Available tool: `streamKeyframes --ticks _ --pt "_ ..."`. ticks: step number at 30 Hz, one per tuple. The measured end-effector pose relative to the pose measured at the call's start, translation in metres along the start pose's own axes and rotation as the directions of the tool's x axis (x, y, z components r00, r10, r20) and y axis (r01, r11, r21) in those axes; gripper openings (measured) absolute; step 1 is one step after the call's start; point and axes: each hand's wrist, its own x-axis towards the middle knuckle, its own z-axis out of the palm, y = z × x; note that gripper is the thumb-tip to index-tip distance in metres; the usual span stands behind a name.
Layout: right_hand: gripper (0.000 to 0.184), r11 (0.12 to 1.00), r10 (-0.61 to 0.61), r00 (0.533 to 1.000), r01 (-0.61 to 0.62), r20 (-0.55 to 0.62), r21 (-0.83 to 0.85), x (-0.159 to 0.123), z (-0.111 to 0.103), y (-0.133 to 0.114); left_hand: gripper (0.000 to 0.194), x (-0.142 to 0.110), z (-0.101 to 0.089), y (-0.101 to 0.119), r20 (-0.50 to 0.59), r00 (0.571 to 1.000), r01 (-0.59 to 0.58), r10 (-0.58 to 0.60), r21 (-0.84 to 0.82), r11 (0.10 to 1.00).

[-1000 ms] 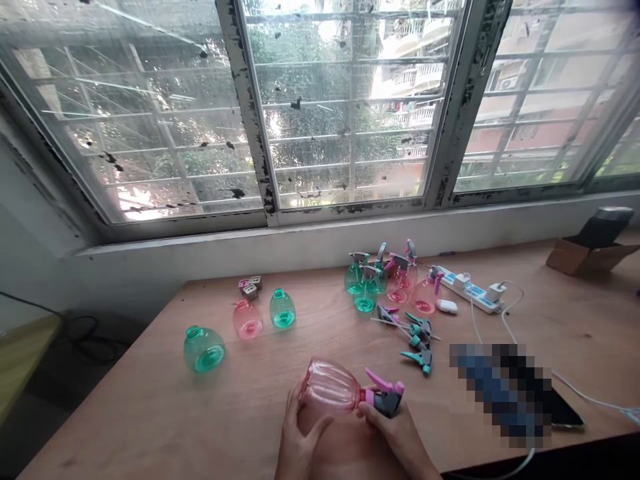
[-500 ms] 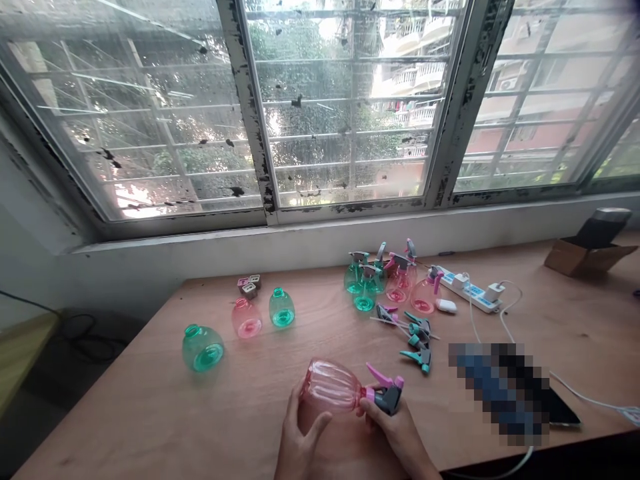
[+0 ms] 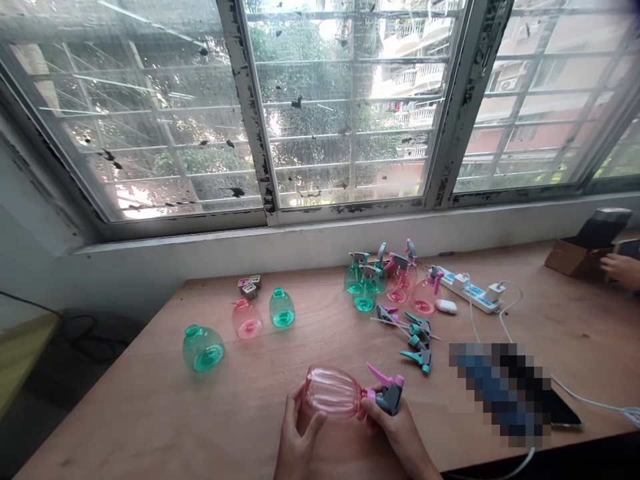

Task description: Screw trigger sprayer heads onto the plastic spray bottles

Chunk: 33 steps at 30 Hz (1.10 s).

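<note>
A pink ribbed spray bottle (image 3: 333,392) lies on its side just above the wooden table (image 3: 150,413) at the near edge. My left hand (image 3: 296,437) cups its round body from below, fingers curled round it. Pinched in the fingers of my right hand (image 3: 395,427) is the bottle's grey and pink trigger head (image 3: 387,393), which sits on the neck. Loose trigger heads (image 3: 417,333) with dip tubes lie just beyond, to the right.
Three headless bottles stand at the left: green (image 3: 203,349), pink (image 3: 246,319), green (image 3: 282,308). A cluster of assembled bottles (image 3: 387,280) stands at the back by a power strip (image 3: 470,290). A cardboard box (image 3: 580,253) and another person's hand (image 3: 620,267) are at far right.
The bottle has shifted slightly lower and toward me in my hands. Another person's hand has come into view at the far right by the box.
</note>
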Motion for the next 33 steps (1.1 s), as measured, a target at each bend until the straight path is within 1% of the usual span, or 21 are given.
streamKeyframes --ticks 2,5,7,11,12,15,17,19,24,28,30,33 --pt "0.040 1.000 0.005 1.000 -0.005 0.000 -0.003 0.0002 -0.0002 -0.0003 0.055 0.0009 -0.0012 0.0000 -0.001 1.000 -0.006 0.006 -0.012 1.000" --pt "0.040 1.000 0.004 1.000 -0.004 -0.019 -0.011 0.0015 -0.0018 0.0008 0.055 0.0016 -0.0024 0.0020 -0.026 0.999 -0.047 0.048 0.032 0.998" --pt "0.039 1.000 -0.002 0.999 0.001 -0.036 -0.023 0.0023 -0.0027 0.0019 0.056 0.0014 -0.0023 0.0030 -0.032 0.998 -0.055 0.056 0.052 0.997" --pt "0.040 0.999 0.006 0.999 -0.008 -0.036 -0.046 0.0028 -0.0014 0.0028 0.066 0.0010 -0.0010 0.0005 -0.034 0.999 -0.029 0.029 0.008 1.000" --pt "0.040 0.999 0.011 0.999 -0.013 -0.031 -0.049 0.0027 -0.0005 0.0026 0.064 0.0013 -0.0009 -0.0006 -0.037 0.999 -0.022 0.021 -0.013 1.000" --pt "0.042 0.998 0.024 1.000 -0.025 -0.019 -0.054 0.0021 0.0014 0.0009 0.050 0.0029 -0.0021 -0.0028 -0.040 0.999 -0.002 -0.001 -0.070 0.998" --pt "0.043 0.998 0.024 0.999 -0.025 -0.024 -0.053 0.0016 0.0015 -0.0003 0.047 0.0039 -0.0036 -0.0027 -0.042 0.999 -0.008 0.005 -0.074 0.997" --pt "0.044 0.999 0.016 0.999 -0.018 -0.031 -0.049 0.0013 0.0009 -0.0006 0.051 0.0043 -0.0046 -0.0017 -0.043 0.999 -0.001 -0.002 -0.060 0.998" --pt "0.048 0.999 0.028 0.999 -0.029 -0.043 -0.042 0.0020 0.0008 0.0036 0.062 0.0012 -0.0014 0.0012 -0.023 0.997 0.072 -0.073 -0.054 0.996" --pt "0.049 0.998 0.036 0.999 -0.038 -0.030 -0.056 0.0024 0.0036 0.0050 0.058 -0.0008 0.0020 0.0030 -0.045 0.996 0.079 -0.083 -0.090 0.993" --pt "0.049 0.997 0.044 0.998 -0.046 -0.034 -0.057 0.0021 0.0053 0.0034 0.058 0.0005 0.0014 0.0035 -0.069 0.996 0.060 -0.065 -0.078 0.995" --pt "0.057 0.998 0.053 0.993 -0.057 -0.108 -0.030 0.0023 0.0070 0.0007 0.061 0.0030 0.0006 0.0018 -0.094 0.995 -0.025 0.026 0.018 1.000"
